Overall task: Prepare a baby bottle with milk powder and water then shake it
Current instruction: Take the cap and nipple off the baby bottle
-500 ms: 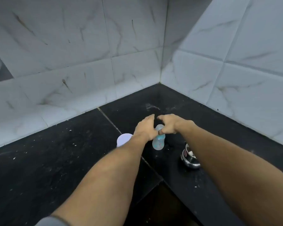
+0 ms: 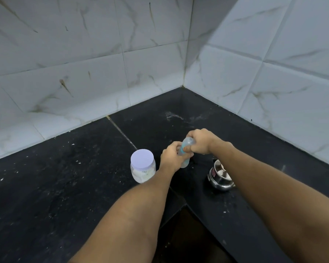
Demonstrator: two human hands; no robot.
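- The jar [image 2: 142, 172] stands on the worktop [image 2: 65, 186] just left of the left fingers, not touching them. Its pale lid [image 2: 142, 160] is on. White powder shows through the wall. I judge this is the milk powder, kept close so that the reach to it is short.
- The left hand [image 2: 169, 157] comes up from below. Its fingers [image 2: 176, 147] are curled round the lower body of the bottle. I think this grip is there to stop the body from turning.
- The bottle [image 2: 184, 161] is between the two sets of fingers, with its top leaning a little to the right. It is clear, with a blue-green ring mostly covered by the fingers. I cannot tell whether its base rests on the worktop or hangs just above it. I also cannot tell whether anything is inside.
- The right hand [image 2: 200, 142] comes in from the right. Its fingers [image 2: 190, 134] are closed over the clear cap [image 2: 188, 142] at the bottle's top. One hand low and one high suits a twist. With the jar's lid on, I judge the top is being opened and the filling is not yet begun.
- The steel pot [image 2: 219, 177] stands on the worktop below and right of the right fingers, partly hidden by the forearm. It probably holds the water, but its inside is not visible. The forearm passes just over it, so a careless pull back could knock it.
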